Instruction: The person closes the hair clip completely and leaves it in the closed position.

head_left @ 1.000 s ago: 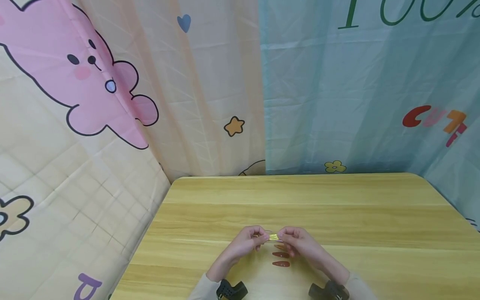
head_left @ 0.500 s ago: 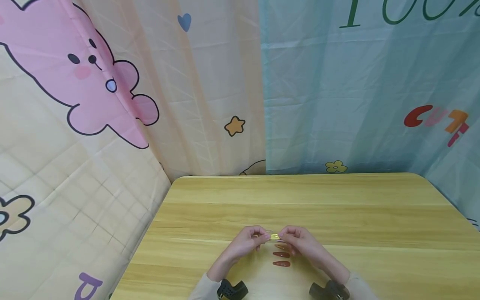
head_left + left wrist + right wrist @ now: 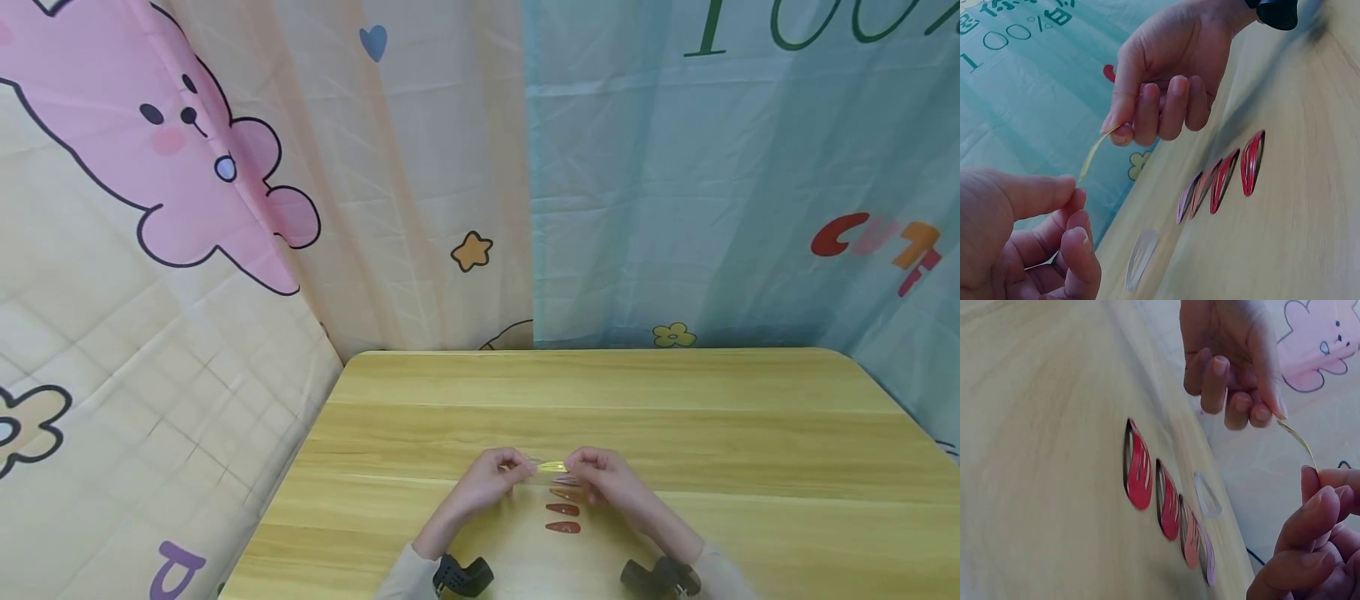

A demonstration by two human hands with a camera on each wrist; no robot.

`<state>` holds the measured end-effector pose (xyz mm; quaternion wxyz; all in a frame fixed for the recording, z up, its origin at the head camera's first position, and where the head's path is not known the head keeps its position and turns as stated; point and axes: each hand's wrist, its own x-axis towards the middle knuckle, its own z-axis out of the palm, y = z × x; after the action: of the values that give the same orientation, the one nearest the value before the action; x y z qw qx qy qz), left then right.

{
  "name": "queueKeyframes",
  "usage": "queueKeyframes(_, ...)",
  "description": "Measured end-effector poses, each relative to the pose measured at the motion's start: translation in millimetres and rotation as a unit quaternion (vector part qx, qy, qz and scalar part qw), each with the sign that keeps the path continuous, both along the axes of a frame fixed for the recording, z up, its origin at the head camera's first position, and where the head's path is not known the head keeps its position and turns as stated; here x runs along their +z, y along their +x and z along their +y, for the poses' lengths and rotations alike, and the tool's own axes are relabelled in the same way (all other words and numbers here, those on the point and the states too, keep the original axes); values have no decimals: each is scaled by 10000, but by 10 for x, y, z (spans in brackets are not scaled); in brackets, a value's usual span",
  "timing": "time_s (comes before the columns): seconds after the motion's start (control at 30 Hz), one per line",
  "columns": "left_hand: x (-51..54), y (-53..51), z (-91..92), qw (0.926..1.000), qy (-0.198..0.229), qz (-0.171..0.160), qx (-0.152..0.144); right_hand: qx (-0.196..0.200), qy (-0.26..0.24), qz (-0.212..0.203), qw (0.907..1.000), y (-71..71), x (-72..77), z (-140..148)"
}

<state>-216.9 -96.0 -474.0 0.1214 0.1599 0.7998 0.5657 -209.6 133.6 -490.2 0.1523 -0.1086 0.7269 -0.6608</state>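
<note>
A yellow snap hair clip [image 3: 552,467] spans the gap between my two hands above the table. My left hand [image 3: 491,483] pinches one end between thumb and fingertips, while my right hand [image 3: 611,492] pinches the other. Seen edge-on in the left wrist view, the clip [image 3: 1093,155] looks thin and slightly bowed. Below the hands, two red hair clips [image 3: 1252,162], a peach clip [image 3: 1205,187] and a lilac clip [image 3: 1189,197] lie in a row on the table. A whitish, see-through clip [image 3: 1207,497] lies a little apart, beyond the lilac one.
The wooden table [image 3: 390,433] reaches back to printed curtains [image 3: 420,167] on the far and left sides. Dark camera mounts [image 3: 463,577] sit on both wrists.
My hands have drawn slightly apart, the right one shifting right, and more of the yellow hair clip shows between them. The lilac clip below is now less covered.
</note>
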Motion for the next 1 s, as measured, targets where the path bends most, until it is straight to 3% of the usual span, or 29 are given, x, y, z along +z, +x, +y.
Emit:
queueKeyframes(0.17,-45,-38,-63,9987,-330,331,188,-546,373,157,9977,-58,-50,59)
queueKeyframes(0.37,-162,-81,-108,9914,-817,676,762,-1033,1064,452,9879,-100,-74,90)
queueKeyframes(0.63,-249,-113,-120,9782,-1221,1110,1264,-1077,1408,691,9817,-95,-66,97)
queueKeyframes(0.83,-279,-122,-111,9719,-1464,1270,1337,-1177,1805,741,9737,-135,-95,107)
queueKeyframes(1.0,-289,-122,-107,9664,-1668,1400,1363,-1228,1887,555,9727,-161,-105,126)
